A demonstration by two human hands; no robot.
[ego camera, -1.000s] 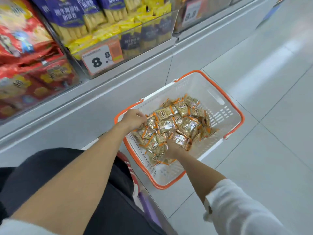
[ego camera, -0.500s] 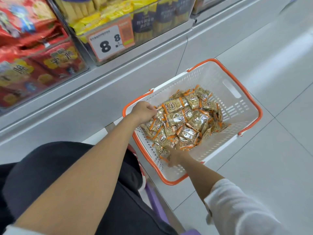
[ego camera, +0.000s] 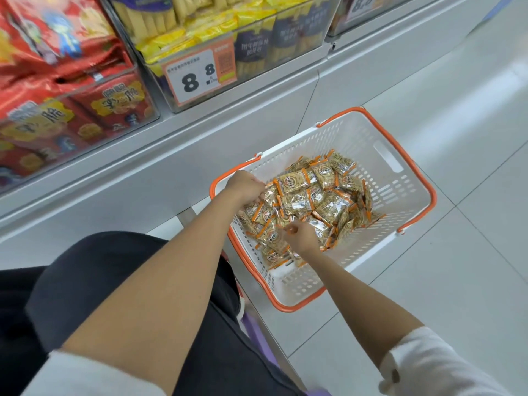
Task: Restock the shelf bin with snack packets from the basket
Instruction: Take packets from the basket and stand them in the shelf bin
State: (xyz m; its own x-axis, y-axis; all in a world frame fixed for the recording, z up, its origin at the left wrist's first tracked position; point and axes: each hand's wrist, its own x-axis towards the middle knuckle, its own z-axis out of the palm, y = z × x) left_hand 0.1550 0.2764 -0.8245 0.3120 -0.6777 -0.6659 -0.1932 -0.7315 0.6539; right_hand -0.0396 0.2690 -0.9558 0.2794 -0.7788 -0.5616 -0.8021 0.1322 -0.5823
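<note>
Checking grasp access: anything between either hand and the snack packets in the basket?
Nothing visible. Left hand and right hand are both inside the open-topped basket, fingers curled on the snack packets; the orange handles lie folded down along the rim.

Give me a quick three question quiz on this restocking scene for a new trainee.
1. True or false: the basket sits on the floor.
2. The left hand and right hand are: A) among the snack packets; B) raised overhead; C) folded together.
3. Fill in: the largest digit on the price tag is ___.
Key: 1 true; 2 A; 3 eight.
</note>
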